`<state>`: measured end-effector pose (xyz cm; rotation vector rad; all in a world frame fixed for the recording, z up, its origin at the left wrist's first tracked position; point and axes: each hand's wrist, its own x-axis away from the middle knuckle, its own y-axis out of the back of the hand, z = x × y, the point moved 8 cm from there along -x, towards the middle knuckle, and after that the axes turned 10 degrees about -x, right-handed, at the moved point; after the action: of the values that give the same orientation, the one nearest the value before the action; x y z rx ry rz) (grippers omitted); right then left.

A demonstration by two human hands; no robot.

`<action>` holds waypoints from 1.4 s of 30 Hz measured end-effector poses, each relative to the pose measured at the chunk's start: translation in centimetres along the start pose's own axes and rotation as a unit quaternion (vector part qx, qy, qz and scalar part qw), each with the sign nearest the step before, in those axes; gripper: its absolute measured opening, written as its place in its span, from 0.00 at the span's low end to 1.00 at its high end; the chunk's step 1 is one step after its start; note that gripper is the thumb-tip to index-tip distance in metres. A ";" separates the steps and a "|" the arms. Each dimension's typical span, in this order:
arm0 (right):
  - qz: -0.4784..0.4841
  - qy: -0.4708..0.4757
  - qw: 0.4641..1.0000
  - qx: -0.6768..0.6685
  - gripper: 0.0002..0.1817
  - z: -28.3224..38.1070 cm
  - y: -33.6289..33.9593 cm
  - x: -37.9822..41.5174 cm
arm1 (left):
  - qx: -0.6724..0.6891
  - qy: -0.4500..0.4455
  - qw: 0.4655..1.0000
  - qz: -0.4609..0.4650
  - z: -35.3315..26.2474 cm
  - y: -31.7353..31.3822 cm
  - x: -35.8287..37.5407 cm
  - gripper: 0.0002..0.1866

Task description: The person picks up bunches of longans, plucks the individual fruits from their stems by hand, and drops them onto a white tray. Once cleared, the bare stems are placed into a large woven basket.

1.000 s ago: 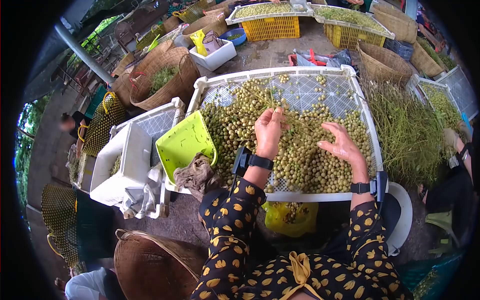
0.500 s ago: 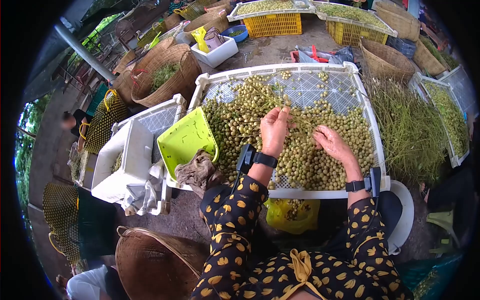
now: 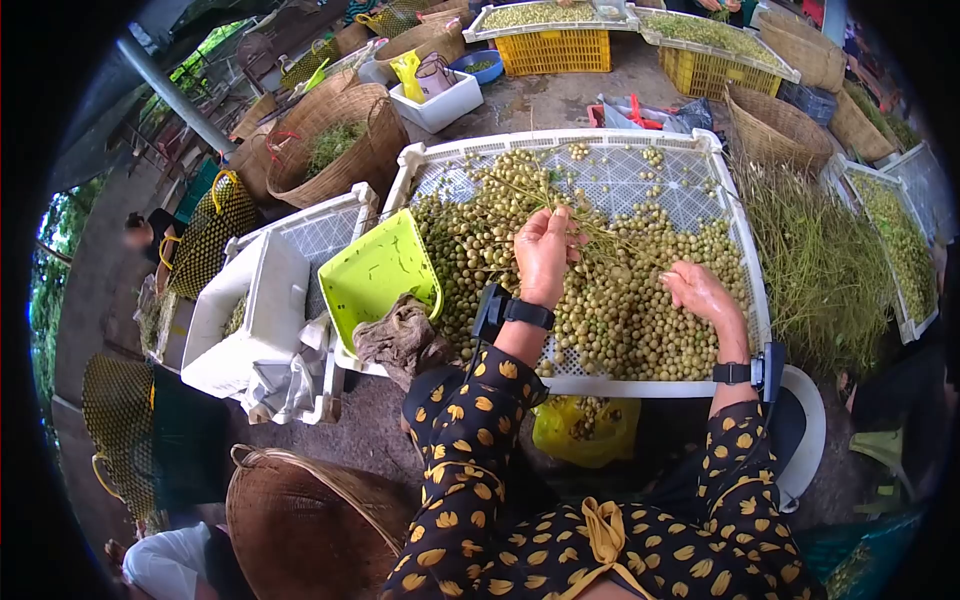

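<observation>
A white mesh tray (image 3: 748,290) in front of me holds many round yellow-green fruits (image 3: 610,330), some on thin stems. Over its middle my left hand (image 3: 543,255) is closed, pinching a bunch of thin stems (image 3: 602,240) that spreads to the right. My right hand (image 3: 704,292) is over the fruits at the tray's right, its fingers bent and pressed together; whether a fruit is between them is too small to tell. A lime-green scoop (image 3: 378,275) rests on the tray's left edge, beside a crumpled brown cloth (image 3: 402,340).
A heap of bare stems (image 3: 815,265) lies right of the tray. White foam box (image 3: 265,300) at left, wicker baskets (image 3: 350,160) behind it, another basket (image 3: 310,520) at lower left. A yellow bag (image 3: 590,440) hangs below the tray. Other people are at the left edge.
My right hand has moved right and slightly down, away from the stems. My left hand has shifted slightly left and up, still pinching the stems.
</observation>
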<state>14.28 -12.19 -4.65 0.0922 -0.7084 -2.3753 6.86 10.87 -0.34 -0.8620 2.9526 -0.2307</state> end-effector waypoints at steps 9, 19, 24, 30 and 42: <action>0.005 -0.037 0.945 -0.324 0.12 0.8 -1.8 -0.2 | 0.063 0.036 0.996 0.046 -0.5 -0.7 0.3 0.08; 0.067 0.064 0.862 -0.499 0.16 4.1 -5.8 -1.5 | 0.041 0.069 0.987 0.139 2.4 -3.7 1.5 0.09; 0.013 0.064 0.868 -0.493 0.13 2.6 -4.9 -1.8 | 0.048 0.069 0.990 0.109 2.1 -3.7 1.6 0.09; 0.036 0.028 0.925 -0.378 0.21 2.0 -2.9 -0.2 | 0.056 0.049 0.995 0.064 0.5 -1.9 0.9 0.09; 0.114 0.032 0.904 -0.411 0.32 5.5 -5.8 0.2 | 0.064 0.077 0.986 0.135 1.8 -3.1 0.9 0.10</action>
<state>9.46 -6.00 -2.88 -0.2597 0.3364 -2.2350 7.91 7.53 -1.60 -0.4400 3.1090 -0.4844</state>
